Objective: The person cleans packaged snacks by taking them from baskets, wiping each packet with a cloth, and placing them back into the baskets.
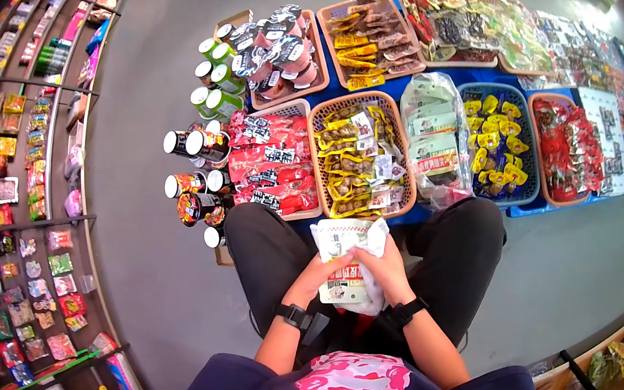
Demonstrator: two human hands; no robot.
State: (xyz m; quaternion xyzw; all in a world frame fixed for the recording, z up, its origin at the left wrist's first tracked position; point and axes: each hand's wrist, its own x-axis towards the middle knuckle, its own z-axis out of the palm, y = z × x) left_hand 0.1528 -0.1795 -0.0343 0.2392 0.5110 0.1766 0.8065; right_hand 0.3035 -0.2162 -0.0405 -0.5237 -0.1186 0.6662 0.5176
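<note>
Between my knees, my left hand (323,274) and my right hand (387,272) are closed around white printed food packets (343,237). The upper part of the bundle sticks out beyond my fingers. A packet with a red band and pale green print (347,286) shows below them, nearer my body. My fingers cover the middle, so how many packets there are is hidden. Just ahead, a clear plastic bag (440,137) holds several pale green and white packets that look similar. Left of that bag, a tan basket (315,165) is filled with yellow snack packets (358,153).
Red packets (273,161) fill a basket at the left, with cup containers (207,143) beside it. A blue basket (537,160) of yellow-wrapped snacks and a basket of red packets (569,149) stand at the right. Stocked shelves (44,155) line the far left.
</note>
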